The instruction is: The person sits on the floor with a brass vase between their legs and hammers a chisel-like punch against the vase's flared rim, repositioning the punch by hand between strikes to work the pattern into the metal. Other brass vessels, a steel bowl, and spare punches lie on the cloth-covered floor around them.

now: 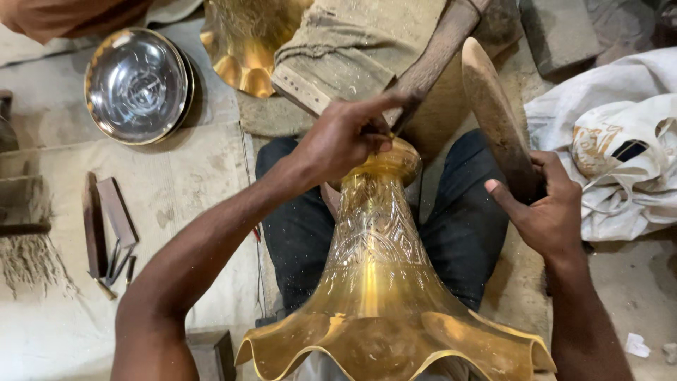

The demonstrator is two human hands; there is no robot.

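Big brass vase [381,282] lies on its side across the lap, flared scalloped mouth toward the camera, engraved neck running up to the narrow base under the left hand. Left hand [343,137] sits on top of that narrow end, fingers curled tight around a dark chisel [403,116] whose tip meets the brass rim right by the thumb; hand closed on the tool, touching the vase. Right hand [546,204] is off to the right of the vase neck, apart from it, fist wrapped round the lower end of a wooden mallet [497,116] that stands up and tilts left above the hand. Above the left hand, a worn wooden block [345,60] with cloth on it, a long wooden bar [441,46] leaning across it toward the chisel. Further up from the left hand, a second brass piece [247,42] with the same scalloped edge, partly cut off by the frame. Right of the right hand, near it, a heap of white bags [620,148] on the floor. Well left of the left hand, a round metal plate [137,85] with brass rim and shiny engraved centre, flat on pale cloth [56,331]. Below the plate, left of the left forearm, a flat wooden strip [116,212] with a few small chisels [120,264] just beside it. Far left edge, a brush [28,247] with frayed bristles. Small white scrap [637,345] on the floor right of the right forearm.
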